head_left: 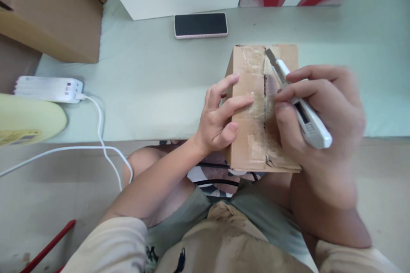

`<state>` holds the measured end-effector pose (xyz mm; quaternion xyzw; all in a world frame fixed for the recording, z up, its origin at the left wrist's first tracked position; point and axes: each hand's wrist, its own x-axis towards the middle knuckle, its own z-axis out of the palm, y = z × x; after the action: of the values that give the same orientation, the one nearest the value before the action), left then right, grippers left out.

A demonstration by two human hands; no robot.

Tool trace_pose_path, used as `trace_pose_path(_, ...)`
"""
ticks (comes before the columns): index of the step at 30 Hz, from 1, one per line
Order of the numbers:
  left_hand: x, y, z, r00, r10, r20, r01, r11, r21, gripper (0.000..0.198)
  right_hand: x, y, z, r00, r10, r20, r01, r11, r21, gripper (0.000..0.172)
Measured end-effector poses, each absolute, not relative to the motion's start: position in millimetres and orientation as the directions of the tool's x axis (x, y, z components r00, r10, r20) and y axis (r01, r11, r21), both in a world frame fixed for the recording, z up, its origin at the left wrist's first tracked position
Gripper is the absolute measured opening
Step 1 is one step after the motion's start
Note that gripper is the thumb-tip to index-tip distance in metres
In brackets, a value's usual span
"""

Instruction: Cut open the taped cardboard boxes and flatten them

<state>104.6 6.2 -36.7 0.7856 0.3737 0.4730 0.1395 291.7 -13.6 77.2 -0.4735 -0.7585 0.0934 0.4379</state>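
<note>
R hand grips cutter pen-style, prob. for tip control. L hand, fingers loosely spread on box, prob. steadies it.

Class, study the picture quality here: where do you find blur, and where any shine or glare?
Head view: the right hand is smeared along its outer edge, while the left hand looks crisper; head view: the tape on the cardboard box has a mild shine; head view: the phone's dark screen shows no strong glare.
</note>
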Motion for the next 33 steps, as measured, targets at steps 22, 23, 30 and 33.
trace_pose_path(22,104.7,7.6,-40.9,0.264,0.699,0.665,0.432,-0.702,0.567,0.060,292.7,-8.4,76.5,-0.209,0.770,0.603,0.647,0.572,-0.505,0.008)
trace_pose_path(23,104.9,7.2,-40.5,0.262,0.706,0.658,0.436,-0.695,0.572,0.059,292.5,-8.1,75.8,-0.208,0.763,0.612,0.642,0.578,-0.504,0.009)
trace_pose_path(30,106.1,6.2,-35.6,0.241,0.701,0.671,0.406,-0.701,0.586,0.064,293.1,-10.0,77.1,-0.220,0.766,0.604,0.635,0.582,-0.508,0.012)
trace_pose_path(33,105.1,7.1,-36.5,0.265,0.701,0.663,0.420,-0.702,0.575,0.062,292.4,-10.0,77.8,-0.208,0.764,0.611,0.628,0.583,-0.516,0.013)
